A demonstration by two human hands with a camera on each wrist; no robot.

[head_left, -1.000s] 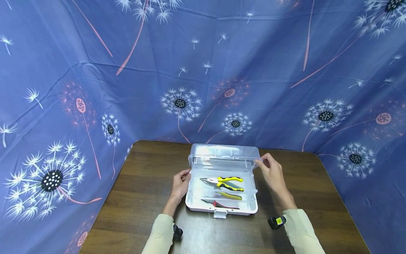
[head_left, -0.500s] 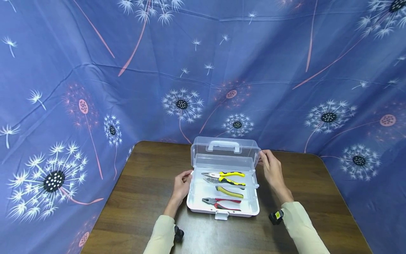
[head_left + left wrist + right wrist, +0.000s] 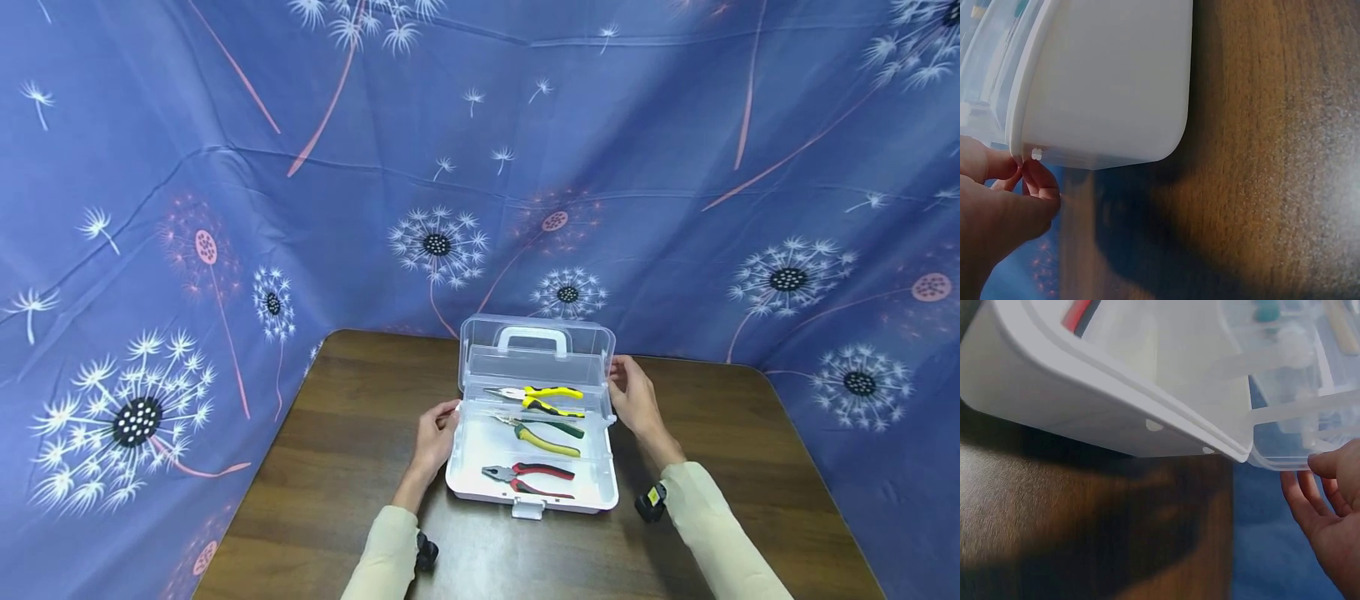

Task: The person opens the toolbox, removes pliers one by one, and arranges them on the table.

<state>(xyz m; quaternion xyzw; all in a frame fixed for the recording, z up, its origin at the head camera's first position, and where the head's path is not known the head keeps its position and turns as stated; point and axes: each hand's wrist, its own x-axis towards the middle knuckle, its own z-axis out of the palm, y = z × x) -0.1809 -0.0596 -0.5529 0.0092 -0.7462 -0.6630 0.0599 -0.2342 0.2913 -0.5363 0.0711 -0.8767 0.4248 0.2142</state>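
A white toolbox (image 3: 491, 497) stands on the table, its clear lid (image 3: 480, 337) with a white handle (image 3: 534, 335) raised at the back. My left hand (image 3: 435, 437) pinches the box's rim at the rear left corner; thumb and fingertips meet there in the left wrist view. At the lid's right edge, my right hand (image 3: 633, 398) holds the clear plastic (image 3: 1282, 450) between thumb and fingers. Long-nose pliers with yellow-black handles (image 3: 553, 392) lie in the rear translucent tray. Green-and-yellow-handled pliers (image 3: 551, 442) lie ahead of them. Red-black combination pliers (image 3: 546, 469) lie at the bottom front.
The brown wooden table (image 3: 360, 392) extends on both sides of the toolbox. A blue dandelion-print cloth (image 3: 645, 167) hangs behind and around it. A latch (image 3: 528, 508) juts from the box front. Black wrist cameras (image 3: 651, 502) sit on both sleeves.
The lid has swung up and back, and the trays have shifted backward with it, uncovering the red-black pliers. My right hand has followed the lid; my left keeps its place on the rim.
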